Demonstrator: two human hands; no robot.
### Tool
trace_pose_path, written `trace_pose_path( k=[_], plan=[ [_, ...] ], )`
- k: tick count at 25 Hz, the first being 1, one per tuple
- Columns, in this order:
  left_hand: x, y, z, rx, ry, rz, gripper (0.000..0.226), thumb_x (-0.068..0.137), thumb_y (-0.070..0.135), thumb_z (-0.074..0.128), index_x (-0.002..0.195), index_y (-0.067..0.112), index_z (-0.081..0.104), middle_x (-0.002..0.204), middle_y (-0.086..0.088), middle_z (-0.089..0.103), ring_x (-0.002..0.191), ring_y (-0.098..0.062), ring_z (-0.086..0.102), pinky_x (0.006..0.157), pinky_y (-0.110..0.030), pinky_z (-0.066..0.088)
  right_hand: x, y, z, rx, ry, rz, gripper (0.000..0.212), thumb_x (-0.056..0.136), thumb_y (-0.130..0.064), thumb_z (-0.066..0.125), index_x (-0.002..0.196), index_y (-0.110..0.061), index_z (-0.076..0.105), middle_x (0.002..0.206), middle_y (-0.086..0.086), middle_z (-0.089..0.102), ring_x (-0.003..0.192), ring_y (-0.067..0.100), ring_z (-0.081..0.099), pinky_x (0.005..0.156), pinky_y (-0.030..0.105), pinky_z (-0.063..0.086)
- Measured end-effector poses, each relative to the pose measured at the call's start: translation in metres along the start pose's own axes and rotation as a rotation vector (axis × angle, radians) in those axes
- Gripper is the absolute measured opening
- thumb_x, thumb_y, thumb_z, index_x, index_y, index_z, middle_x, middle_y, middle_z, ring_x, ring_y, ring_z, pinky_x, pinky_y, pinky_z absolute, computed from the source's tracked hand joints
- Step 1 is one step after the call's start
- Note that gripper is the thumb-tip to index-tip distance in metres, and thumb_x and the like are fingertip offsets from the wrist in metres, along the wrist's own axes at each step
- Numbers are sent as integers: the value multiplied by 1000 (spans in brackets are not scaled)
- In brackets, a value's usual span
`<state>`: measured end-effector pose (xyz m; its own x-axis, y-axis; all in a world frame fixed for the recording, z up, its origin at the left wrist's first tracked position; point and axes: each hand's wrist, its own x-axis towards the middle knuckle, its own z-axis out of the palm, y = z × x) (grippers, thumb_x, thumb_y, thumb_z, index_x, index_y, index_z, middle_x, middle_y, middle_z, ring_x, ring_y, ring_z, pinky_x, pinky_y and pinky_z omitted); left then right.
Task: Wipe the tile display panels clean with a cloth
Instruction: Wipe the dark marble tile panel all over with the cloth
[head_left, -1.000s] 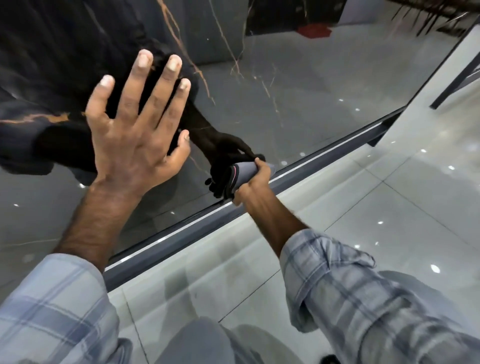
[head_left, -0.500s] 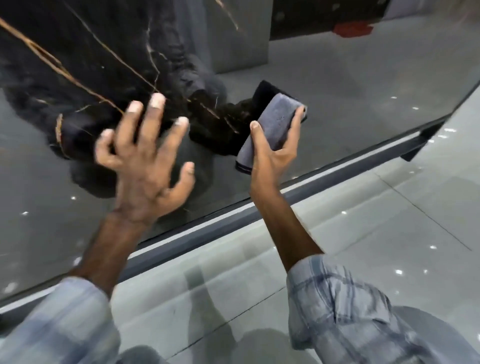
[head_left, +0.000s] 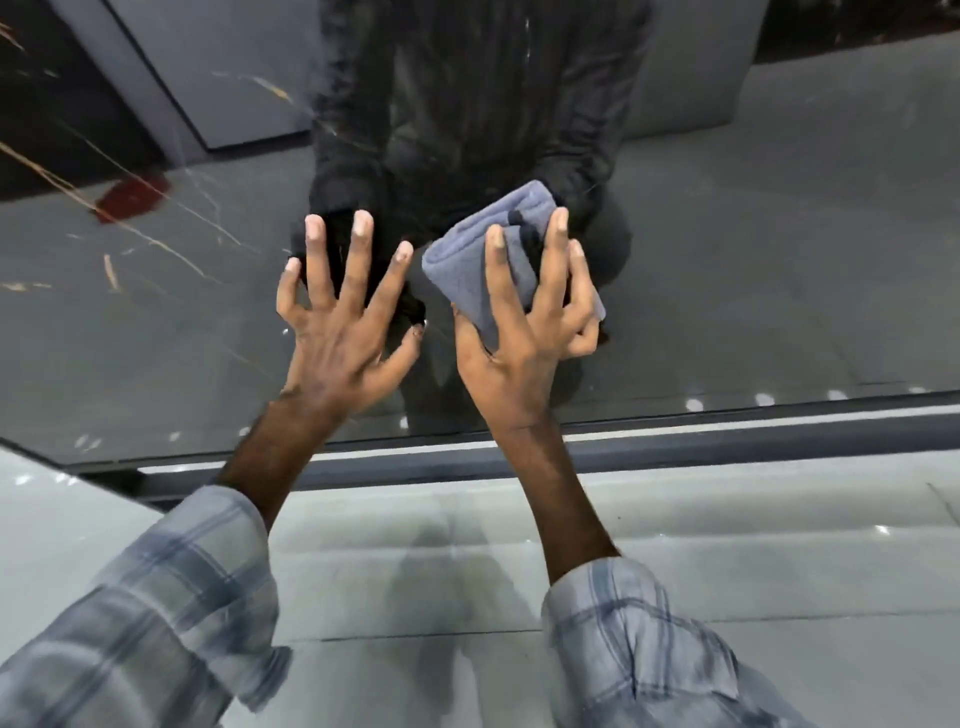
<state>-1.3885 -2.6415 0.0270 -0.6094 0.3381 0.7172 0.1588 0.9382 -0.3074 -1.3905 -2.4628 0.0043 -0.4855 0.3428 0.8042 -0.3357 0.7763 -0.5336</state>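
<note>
A left hand (head_left: 337, 332), fingers spread, touches the glossy dark tile panel (head_left: 779, 260) while the right hand (head_left: 519, 358) grips a folded grey cloth (head_left: 467, 260) against it; its fingers hide much of the cloth.

- The cloth (head_left: 483, 270) is seen in a soft grey with a slight blue-violet tone, in one plain colour.
- The tile panel (head_left: 182, 338) is shown in glossy black to dark grey, crossed by thin veins of gold and orange on its left part.
- A small red patch (head_left: 132, 197) is reflected in it.
- The left sleeve (head_left: 156, 613) and the right sleeve (head_left: 649, 649) are checked in pale blue, grey and white.
- The rail (head_left: 727, 441) under the panel is dark grey, with a narrow white line.
- The floor (head_left: 753, 545) is laid in pale grey tiles with thin dark joints.
</note>
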Motion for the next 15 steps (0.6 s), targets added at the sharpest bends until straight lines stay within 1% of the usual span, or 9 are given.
trace_pose_path(
  k=[2,4,6,8,10,12,13,14,15],
  plan=[
    [-6,-2,-9,4,-32,-24,74,100,48,50,166,26,23,171,-16,13,155,-42,5,116,-51,12,-9,-3,1,-20,-49,9,72,86,-32,76,150,-38,43,163,14,35,147,34,40,109,56,26],
    [-7,-2,-17,33,-63,-1,72,101,51,46,166,26,24,175,-9,1,157,-37,3,115,-50,14,-6,-7,0,-32,-77,13,74,87,-32,74,152,-37,40,163,13,30,148,35,37,108,57,26],
    [-5,-7,-18,53,-87,50,74,102,54,41,168,28,16,175,-1,-14,158,-35,-3,115,-50,13,-5,-11,-1,-41,-130,41,77,86,-31,73,154,-35,37,164,15,24,149,37,34,107,58,26],
    [-4,-13,-11,62,-69,73,75,104,54,38,168,30,7,173,2,-20,160,-29,-17,116,-49,9,-7,-16,-2,-50,-185,42,80,85,-30,70,157,-32,35,164,17,19,150,42,31,106,59,27],
    [-3,-18,4,83,0,97,76,104,55,36,168,31,5,173,3,-21,158,-25,-25,118,-47,-1,-11,-15,-3,-63,-199,-79,81,84,-28,69,158,-31,37,164,17,19,150,46,32,101,60,29],
    [-4,-20,18,90,98,109,79,101,58,37,168,31,6,174,3,-18,158,-26,-23,120,-46,-9,-14,0,0,-56,-210,-297,77,81,-24,69,153,-34,46,163,13,27,149,45,35,96,58,32],
    [-3,-22,22,97,139,108,80,100,58,39,168,30,7,174,3,-15,159,-28,-20,120,-46,-9,-11,11,1,-28,-208,-371,76,79,-21,70,151,-35,51,163,10,32,149,41,36,95,56,33],
    [-5,-20,28,92,184,108,80,99,57,40,168,30,10,175,2,-12,160,-29,-17,120,-47,-7,-11,26,-1,-17,-188,-385,76,76,-19,71,148,-36,55,162,9,35,148,36,36,95,56,33],
    [-4,-18,33,86,220,111,79,99,56,41,168,29,12,175,1,-9,161,-30,-14,121,-48,-5,-13,39,-3,-16,-167,-329,76,75,-19,73,147,-37,56,163,9,37,148,33,37,97,56,34]
  ],
)
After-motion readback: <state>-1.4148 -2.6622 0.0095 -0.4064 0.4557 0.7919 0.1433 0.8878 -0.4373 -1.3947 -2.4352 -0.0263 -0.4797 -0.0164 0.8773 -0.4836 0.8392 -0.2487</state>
